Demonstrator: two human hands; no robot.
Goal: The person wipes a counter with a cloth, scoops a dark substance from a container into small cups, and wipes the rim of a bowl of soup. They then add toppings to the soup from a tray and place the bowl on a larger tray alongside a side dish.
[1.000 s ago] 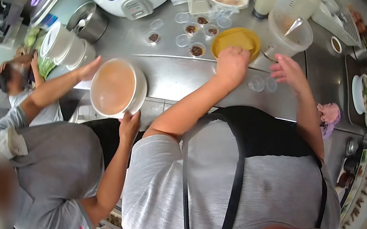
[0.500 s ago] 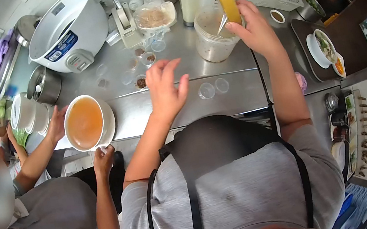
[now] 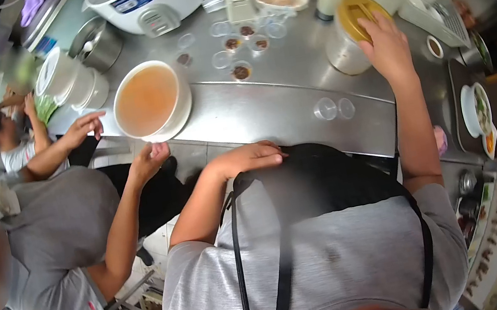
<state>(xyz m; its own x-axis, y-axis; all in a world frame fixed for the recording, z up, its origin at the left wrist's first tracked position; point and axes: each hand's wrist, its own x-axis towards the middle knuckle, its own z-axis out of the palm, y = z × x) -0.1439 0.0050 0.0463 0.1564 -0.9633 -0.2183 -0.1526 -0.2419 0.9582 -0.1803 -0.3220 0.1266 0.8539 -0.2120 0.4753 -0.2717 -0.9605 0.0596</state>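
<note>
My right hand (image 3: 386,43) is on the yellow lid (image 3: 363,12), its fingers across the top and thumb at the edge. The lid sits on a clear round tub (image 3: 347,56) on the steel counter. My left hand (image 3: 252,156) lies against the black apron (image 3: 325,178) at the counter's front edge, fingers extended and holding nothing. Small clear cups with dark contents, one of them a cup (image 3: 241,71), stand further back on the counter. Two clear round pieces, one a disc (image 3: 325,109), lie between my hands.
At the left a co-worker (image 3: 62,219) has both hands near a white bowl of orange-brown liquid (image 3: 149,101). A white cooker (image 3: 153,0) and a metal pot (image 3: 99,45) stand behind. On the right is a brown tray (image 3: 458,77) with a white bowl (image 3: 471,111).
The yellow lid has gone from tilted above the tub to flat on it, under my right hand. My left hand has drawn back to the apron. The co-worker's hands have left the bowl.
</note>
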